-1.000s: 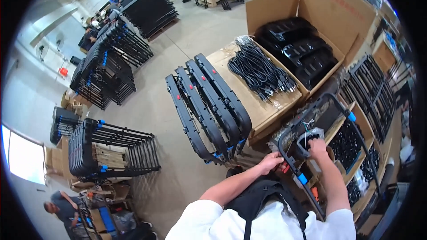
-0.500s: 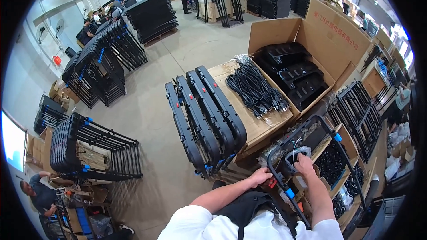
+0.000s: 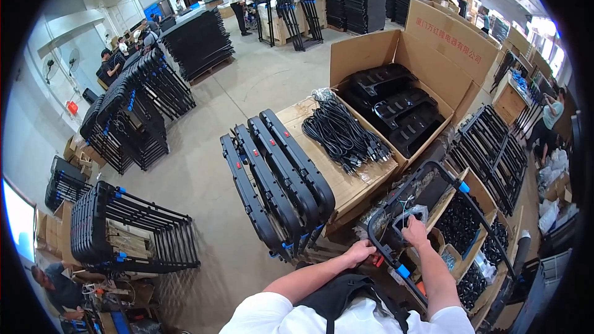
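A black tubular frame with blue sleeves stands in front of me, tilted, its bent top toward the far right. My left hand is closed at the frame's near-left side, fingertips against a small red piece whose kind I cannot make out. My right hand reaches through the frame to a dark box lined with clear plastic. Its fingers are pressed together, and what they hold is hidden. Thin white wires rise beside these fingers.
Wooden bins of small black parts lie to the right. Ahead, a cardboard-topped stand holds bundled black cables, beside a carton of black plastic covers. Several black frames lean at its left. Other people work farther off.
The whole view has tilted a little, so the surroundings sit lower and farther left. My right hand has dipped slightly toward the plastic-lined box; my left hand stays at the frame.
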Demonstrator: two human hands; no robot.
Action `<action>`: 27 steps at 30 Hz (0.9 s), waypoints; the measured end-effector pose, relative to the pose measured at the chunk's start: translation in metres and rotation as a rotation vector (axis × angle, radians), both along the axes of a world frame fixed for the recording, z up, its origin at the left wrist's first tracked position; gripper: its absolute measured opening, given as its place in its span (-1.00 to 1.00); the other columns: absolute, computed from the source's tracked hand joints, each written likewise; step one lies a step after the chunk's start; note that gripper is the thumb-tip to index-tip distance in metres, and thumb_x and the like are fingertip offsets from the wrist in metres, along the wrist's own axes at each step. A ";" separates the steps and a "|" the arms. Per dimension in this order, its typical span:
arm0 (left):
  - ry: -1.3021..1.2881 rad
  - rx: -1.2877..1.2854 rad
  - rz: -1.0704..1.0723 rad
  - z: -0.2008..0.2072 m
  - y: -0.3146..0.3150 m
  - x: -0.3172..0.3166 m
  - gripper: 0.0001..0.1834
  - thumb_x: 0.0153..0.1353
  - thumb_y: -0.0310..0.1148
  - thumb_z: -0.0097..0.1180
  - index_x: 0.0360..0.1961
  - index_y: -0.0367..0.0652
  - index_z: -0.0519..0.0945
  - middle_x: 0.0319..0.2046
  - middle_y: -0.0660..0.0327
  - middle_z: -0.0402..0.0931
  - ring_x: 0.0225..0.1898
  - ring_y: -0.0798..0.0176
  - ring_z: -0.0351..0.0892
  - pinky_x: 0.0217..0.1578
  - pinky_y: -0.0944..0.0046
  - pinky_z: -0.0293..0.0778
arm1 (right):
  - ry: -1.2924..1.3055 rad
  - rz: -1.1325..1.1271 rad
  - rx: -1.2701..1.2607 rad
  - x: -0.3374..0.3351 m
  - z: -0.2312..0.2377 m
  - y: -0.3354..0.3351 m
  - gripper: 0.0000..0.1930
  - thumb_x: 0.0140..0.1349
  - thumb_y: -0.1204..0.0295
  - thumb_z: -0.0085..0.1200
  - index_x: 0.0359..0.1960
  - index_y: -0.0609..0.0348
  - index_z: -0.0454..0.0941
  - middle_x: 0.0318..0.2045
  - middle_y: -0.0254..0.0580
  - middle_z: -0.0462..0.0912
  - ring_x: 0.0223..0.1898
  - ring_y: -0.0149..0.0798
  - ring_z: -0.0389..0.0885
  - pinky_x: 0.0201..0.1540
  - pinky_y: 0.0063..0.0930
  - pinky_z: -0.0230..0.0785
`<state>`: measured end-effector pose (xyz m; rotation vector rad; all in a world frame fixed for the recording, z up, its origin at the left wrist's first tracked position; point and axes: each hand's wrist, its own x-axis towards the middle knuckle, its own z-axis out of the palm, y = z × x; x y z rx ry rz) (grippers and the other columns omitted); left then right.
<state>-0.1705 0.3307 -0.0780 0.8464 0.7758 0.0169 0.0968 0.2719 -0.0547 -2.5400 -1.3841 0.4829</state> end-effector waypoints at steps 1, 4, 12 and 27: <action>-0.001 0.002 0.010 -0.002 0.001 0.000 -0.76 0.54 -0.41 0.01 0.11 -0.31 0.52 0.00 0.06 0.68 -0.10 0.17 0.71 -0.07 0.20 0.69 | 0.000 0.004 0.003 -0.003 0.005 0.003 -0.75 0.02 0.43 0.09 -0.25 0.26 0.52 -0.31 0.26 0.70 -0.16 0.31 0.69 -0.04 0.14 0.51; 0.007 0.009 0.000 0.002 0.001 0.001 -0.75 0.54 -0.40 0.01 0.11 -0.31 0.52 0.00 0.05 0.68 -0.09 0.16 0.72 -0.06 0.20 0.70 | 0.064 -0.067 0.115 0.005 0.002 -0.002 -0.67 0.03 0.44 0.08 -0.14 0.28 0.61 -0.25 0.30 0.72 -0.11 0.29 0.70 0.01 0.09 0.53; 0.042 0.045 -0.036 0.007 0.001 0.002 -0.70 0.55 -0.36 0.04 0.12 -0.38 0.54 -0.02 0.01 0.68 -0.10 0.15 0.73 -0.05 0.18 0.70 | 0.116 -0.057 0.169 0.025 -0.006 -0.005 -0.67 0.13 0.36 0.17 -0.12 0.28 0.74 -0.21 0.16 0.78 -0.08 0.15 0.75 0.02 -0.08 0.56; 0.038 0.108 0.017 -0.025 -0.002 -0.007 -0.79 0.48 -0.25 0.18 -0.14 -0.19 0.67 -0.31 0.21 0.71 -0.38 0.33 0.64 -0.33 0.28 0.57 | 0.665 -0.459 0.484 0.005 0.030 -0.035 -0.75 0.43 0.26 0.08 -0.18 0.20 0.67 -0.53 -0.37 0.58 -0.58 -0.45 0.54 -0.49 -0.48 0.41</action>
